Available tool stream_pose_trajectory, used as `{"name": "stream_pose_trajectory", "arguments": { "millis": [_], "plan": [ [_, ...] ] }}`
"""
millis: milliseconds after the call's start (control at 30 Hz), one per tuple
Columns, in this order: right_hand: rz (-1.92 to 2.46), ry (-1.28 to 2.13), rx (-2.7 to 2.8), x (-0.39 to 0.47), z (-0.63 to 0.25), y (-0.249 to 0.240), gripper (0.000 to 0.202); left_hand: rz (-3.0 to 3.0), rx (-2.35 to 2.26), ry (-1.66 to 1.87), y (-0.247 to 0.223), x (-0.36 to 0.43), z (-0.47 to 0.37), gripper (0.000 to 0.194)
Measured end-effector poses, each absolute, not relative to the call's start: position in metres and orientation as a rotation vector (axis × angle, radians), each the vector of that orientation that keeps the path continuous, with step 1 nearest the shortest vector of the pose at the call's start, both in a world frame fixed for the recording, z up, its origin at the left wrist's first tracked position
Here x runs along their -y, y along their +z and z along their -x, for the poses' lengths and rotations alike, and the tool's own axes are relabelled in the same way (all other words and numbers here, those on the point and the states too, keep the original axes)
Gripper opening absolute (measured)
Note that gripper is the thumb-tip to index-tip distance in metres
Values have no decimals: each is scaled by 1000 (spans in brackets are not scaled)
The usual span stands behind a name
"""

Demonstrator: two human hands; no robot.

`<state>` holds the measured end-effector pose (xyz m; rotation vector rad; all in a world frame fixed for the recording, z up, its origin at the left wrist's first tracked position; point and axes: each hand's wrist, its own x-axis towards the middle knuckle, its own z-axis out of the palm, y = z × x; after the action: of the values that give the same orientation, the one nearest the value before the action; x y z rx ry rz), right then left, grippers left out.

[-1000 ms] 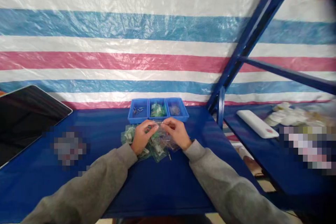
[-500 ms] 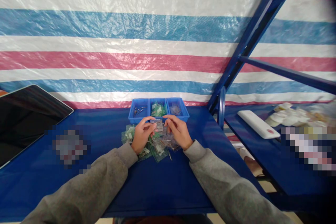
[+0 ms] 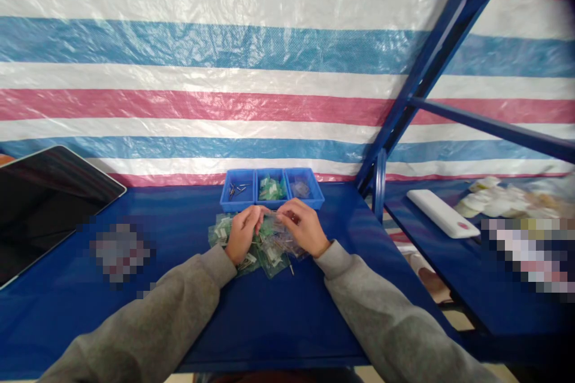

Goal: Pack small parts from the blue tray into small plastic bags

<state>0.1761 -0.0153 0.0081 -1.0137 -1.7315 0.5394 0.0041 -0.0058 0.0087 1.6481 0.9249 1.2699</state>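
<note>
My left hand (image 3: 243,233) and my right hand (image 3: 306,227) are both closed in pinches. Between their fingertips they hold a small clear plastic bag (image 3: 271,213), now seen nearly edge-on and partly hidden by the fingers. Under and around the hands lies a pile of small green-tinted and clear bags (image 3: 272,257), some with white labels or thin metal pieces inside. One thin metal piece (image 3: 291,267) pokes out at the pile's lower right. Just beyond stands a blue bin (image 3: 237,206) with three compartments: loose metal pins on the left, green-tinted bags (image 3: 271,188) in the middle, clear bags (image 3: 300,187) on the right.
A dark-screened tablet or monitor (image 3: 54,203) stands at the left of the blue table (image 3: 269,323). A blue metal frame (image 3: 380,182) rises at the right. On the neighbouring table lie a white box-like device (image 3: 442,213) and pale bundles (image 3: 494,198). Striped sheeting (image 3: 251,84) hangs behind.
The clear bag has tipped from facing me to nearly edge-on. My left fingers have drawn in and curled tighter; both hands have shifted slightly toward me.
</note>
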Motion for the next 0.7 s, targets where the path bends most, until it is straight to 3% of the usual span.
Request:
{"name": "stream_pose_trajectory", "arguments": {
  "millis": [133,233,367,533,700],
  "plan": [
    [1028,898,1574,12,-173,4,24,-1770,-962,1295,6,4,-3,21],
    [1020,979,1554,11,-172,3,26,-1697,-959,1263,2,2,-4,21],
    [1023,761,1609,14,-174,7,24,-1585,-913,1234,1,2,-4,26],
    [939,424,1872,18,-179,11,26,-1499,-857,1257,4,5,-5,47],
    [995,410,1797,17,-179,11,16,-1659,-908,1262,8,6,-4,27]
  ]
}}
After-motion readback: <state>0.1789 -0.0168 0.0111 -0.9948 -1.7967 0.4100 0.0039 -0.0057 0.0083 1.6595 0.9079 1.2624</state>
